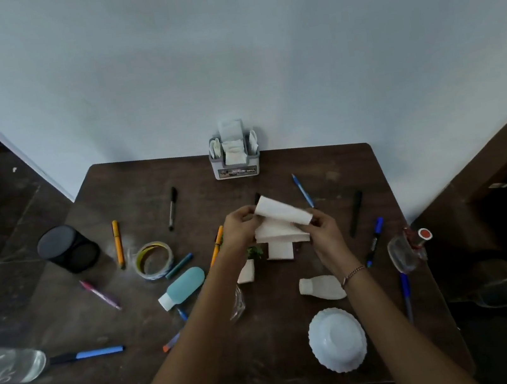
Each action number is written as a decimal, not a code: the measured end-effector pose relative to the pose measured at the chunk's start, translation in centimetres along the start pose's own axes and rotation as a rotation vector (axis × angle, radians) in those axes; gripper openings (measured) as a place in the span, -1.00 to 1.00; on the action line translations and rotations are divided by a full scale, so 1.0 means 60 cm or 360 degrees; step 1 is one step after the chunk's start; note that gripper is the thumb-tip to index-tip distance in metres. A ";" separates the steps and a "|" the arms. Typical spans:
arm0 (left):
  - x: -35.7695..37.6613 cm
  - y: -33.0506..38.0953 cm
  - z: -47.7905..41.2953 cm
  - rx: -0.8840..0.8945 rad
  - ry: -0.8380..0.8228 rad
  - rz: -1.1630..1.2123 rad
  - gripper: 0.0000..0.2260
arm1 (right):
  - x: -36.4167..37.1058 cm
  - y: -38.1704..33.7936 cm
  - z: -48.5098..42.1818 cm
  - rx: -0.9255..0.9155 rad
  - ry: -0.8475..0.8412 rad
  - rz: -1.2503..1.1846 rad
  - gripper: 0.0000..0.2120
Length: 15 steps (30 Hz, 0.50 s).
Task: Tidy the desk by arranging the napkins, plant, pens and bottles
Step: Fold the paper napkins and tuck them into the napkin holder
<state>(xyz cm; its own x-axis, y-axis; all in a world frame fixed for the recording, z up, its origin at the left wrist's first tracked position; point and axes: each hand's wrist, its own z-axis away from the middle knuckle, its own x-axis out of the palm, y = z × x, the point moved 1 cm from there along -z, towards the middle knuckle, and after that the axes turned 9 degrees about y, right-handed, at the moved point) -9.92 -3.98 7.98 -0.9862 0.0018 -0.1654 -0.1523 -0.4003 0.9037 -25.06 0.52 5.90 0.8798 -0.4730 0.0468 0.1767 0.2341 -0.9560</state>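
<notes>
Our fingers [245,213] pinch a stack of white napkins [279,226] from both sides. The left hand [240,228] curls round its left edge and the right hand [325,233] grips its right edge, with the top sheet bent upward between them. We hold the stack over the middle of the brown surface [268,338], in front of the grey napkin holder [235,161], which stands at the far edge against the wall with more napkins in it.

Just beneath our left wrist is the small plant [250,263] in its white pot, partly hidden. Loose pens lie scattered around:
- a black marker [172,208], a yellow pen [118,243] and a pink pen [100,295] to the left
- a blue pen [302,190] and a black pen [357,213] to the right

A teal bottle [182,287] lies on its side beside a tape roll [153,260], and a white bottle [322,288] lies under our right forearm. A white bowl [337,339] sits upside down near the front edge.
</notes>
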 end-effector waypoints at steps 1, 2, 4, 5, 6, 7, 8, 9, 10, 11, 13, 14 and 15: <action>-0.007 0.005 -0.006 -0.0025 -0.0006 0.0031 -0.80 | 0.012 -0.003 -0.003 -0.0035 0.0006 0.0077 -0.72; -0.015 0.011 -0.013 -0.0050 -0.0006 0.0070 -0.73 | 0.023 -0.004 -0.007 -0.0062 0.0010 0.0153 -0.67; -0.032 0.021 -0.026 -0.0141 -0.0017 0.0191 -0.67 | 0.044 -0.004 -0.016 -0.0071 0.0019 0.0223 -0.62; -0.041 0.024 -0.033 -0.0199 -0.0033 0.0254 -0.67 | 0.054 -0.003 -0.022 -0.0070 0.0027 0.0226 -0.60; -0.050 0.029 -0.040 -0.0252 -0.0056 0.0306 -0.68 | 0.064 -0.002 -0.030 -0.0063 0.0039 0.0228 -0.59; -0.059 0.032 -0.047 -0.0289 -0.0082 0.0335 -0.68 | 0.075 -0.001 -0.037 -0.0044 0.0051 0.0227 -0.57; -0.066 0.035 -0.055 -0.0305 -0.0099 0.0344 -0.67 | 0.084 0.000 -0.044 -0.0021 0.0066 0.0227 -0.56; -0.072 0.037 -0.064 -0.0298 -0.0105 0.0346 -0.69 | 0.096 0.000 -0.049 -0.0001 0.0072 0.0205 -0.57; -0.077 0.038 -0.073 -0.0269 -0.0094 0.0337 -0.74 | 0.108 -0.002 -0.053 0.0030 0.0063 0.0163 -0.59; -0.082 0.039 -0.083 -0.0218 -0.0080 0.0311 -0.80 | 0.121 -0.004 -0.057 0.0073 0.0048 0.0098 -0.62; -0.091 0.036 -0.106 -0.0080 -0.0062 0.0206 -0.83 | 0.146 -0.010 -0.067 0.0182 0.0076 -0.0037 -0.68; -0.094 0.035 -0.117 -0.0020 -0.0052 0.0161 -0.82 | 0.157 -0.011 -0.073 0.0262 0.0120 -0.0121 -0.73; -0.097 0.033 -0.128 0.0026 -0.0034 0.0125 -0.80 | 0.166 -0.013 -0.079 0.0381 0.0146 -0.0253 -0.79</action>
<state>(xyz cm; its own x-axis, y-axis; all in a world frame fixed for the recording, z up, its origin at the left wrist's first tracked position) -3.97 -11.83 7.69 -0.9963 -0.0095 -0.0858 -0.0755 -0.3847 0.9199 -18.50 -8.39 5.76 0.7911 -0.5920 0.1538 0.4178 0.3394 -0.8428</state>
